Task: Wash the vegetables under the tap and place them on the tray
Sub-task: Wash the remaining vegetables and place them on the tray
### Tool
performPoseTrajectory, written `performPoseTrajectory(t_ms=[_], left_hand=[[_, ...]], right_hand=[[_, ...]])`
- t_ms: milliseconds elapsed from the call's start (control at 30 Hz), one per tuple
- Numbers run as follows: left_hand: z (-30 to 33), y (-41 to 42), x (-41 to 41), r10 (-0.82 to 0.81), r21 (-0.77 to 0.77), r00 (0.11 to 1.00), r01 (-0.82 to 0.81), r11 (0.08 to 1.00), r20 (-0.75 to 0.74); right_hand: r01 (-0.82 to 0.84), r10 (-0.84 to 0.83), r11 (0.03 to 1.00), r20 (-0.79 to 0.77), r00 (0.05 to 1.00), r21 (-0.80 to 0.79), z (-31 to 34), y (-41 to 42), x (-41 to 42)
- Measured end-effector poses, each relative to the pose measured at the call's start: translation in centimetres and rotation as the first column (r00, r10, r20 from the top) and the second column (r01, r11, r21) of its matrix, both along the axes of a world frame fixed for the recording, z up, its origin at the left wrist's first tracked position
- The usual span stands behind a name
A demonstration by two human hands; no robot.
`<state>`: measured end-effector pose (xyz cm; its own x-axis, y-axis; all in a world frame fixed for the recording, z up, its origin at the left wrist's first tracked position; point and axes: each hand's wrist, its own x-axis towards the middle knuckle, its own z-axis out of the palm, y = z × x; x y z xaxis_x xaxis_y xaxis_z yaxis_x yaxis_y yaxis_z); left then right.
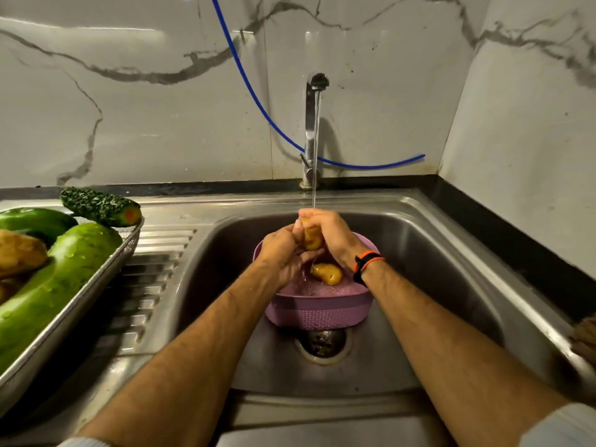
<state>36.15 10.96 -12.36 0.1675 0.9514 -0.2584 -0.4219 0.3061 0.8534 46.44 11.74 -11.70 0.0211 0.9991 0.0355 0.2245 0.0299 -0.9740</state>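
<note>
My right hand point(325, 235) and my left hand point(283, 253) are together under the tap point(312, 124), both clamped on one potato point(312, 238); the water stream point(315, 175) lands on my right knuckles. The hands are held above a purple basket point(317, 309) standing in the sink point(451, 253) basin, just behind the drain point(322, 343). A second potato point(327, 273) lies inside the basket, below the held one and apart from it.

Open room: bare basin floor lies right of the basket up to the basin wall, and a narrower strip lies to its left. The ribbed draining board point(154, 253) runs between the basin and the tray point(80, 304).

The tray sits at the left on the draining board, its near corner overhanging the ribs. It carries a long green gourd point(48, 291), a second green vegetable point(32, 221) behind it, a brown potato-like piece point(19, 253) and a bitter gourd point(100, 206) resting across the tray's far rim.

The wall is white marbled tile point(129, 108); a blue hose point(258, 101) hangs across it behind the tap. A dark bench point(500, 227) edge borders the sink at right
</note>
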Motion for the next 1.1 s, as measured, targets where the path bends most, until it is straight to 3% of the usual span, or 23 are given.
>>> performPoseTrajectory(t_ms=[100, 167, 300, 433, 567, 633, 733, 867, 1000, 1100], left_hand=[[0.2, -0.3, 0.6, 0.009, 0.046, 1.000, -0.010, 0.999, 0.012], [0.2, -0.4, 0.8, 0.002, 0.065, 1.000, -0.003, 0.998, 0.009], [-0.3, -0.2, 1.6, 0.048, 0.117, 0.998, -0.043, 0.992, -0.038], [-0.2, -0.2, 1.6, 0.179, 0.133, 0.983, -0.174, 0.976, -0.031], [0.2, -0.5, 0.6, 0.076, 0.131, 0.996, -0.070, 0.989, -0.044], [0.4, -0.6, 0.9, 0.130, 0.145, 0.991, -0.125, 0.982, -0.021], [0.2, -0.4, 1.3, 0.191, 0.139, 0.981, -0.185, 0.973, -0.026], [0.4, -0.7, 0.3, 0.032, 0.109, 0.999, -0.028, 0.994, -0.030], [0.2, -0.7, 1.6, 0.201, 0.122, 0.979, -0.195, 0.973, -0.044], [0.3, -0.5, 1.3, 0.170, 0.106, 0.985, -0.167, 0.980, -0.019]], right_hand=[[0.171, -0.168, 0.985, 0.089, 0.982, -0.028, 0.0, 0.9, -0.8], [0.256, -0.255, 0.966, 0.061, 0.965, -0.015, 0.0, 1.0, -0.4], [0.210, -0.212, 0.977, 0.036, 0.977, 0.036, -0.4, 0.6, 0.3], [0.273, -0.280, 0.956, 0.068, 0.957, 0.106, -0.3, 0.2, -1.1], [0.286, -0.285, 0.957, -0.013, 0.958, 0.053, 0.6, 0.8, -1.4], [0.268, -0.264, 0.958, -0.051, 0.963, 0.097, 0.3, 0.5, -1.5], [0.325, -0.334, 0.931, 0.027, 0.942, 0.165, -0.1, 0.3, -2.1], [0.318, -0.318, 0.947, -0.003, 0.948, 0.046, 0.7, 0.5, -1.3], [0.272, -0.275, 0.956, 0.021, 0.961, 0.109, 0.1, 0.2, -1.6], [0.338, -0.348, 0.933, 0.067, 0.935, 0.126, 0.5, 0.5, -2.2]])
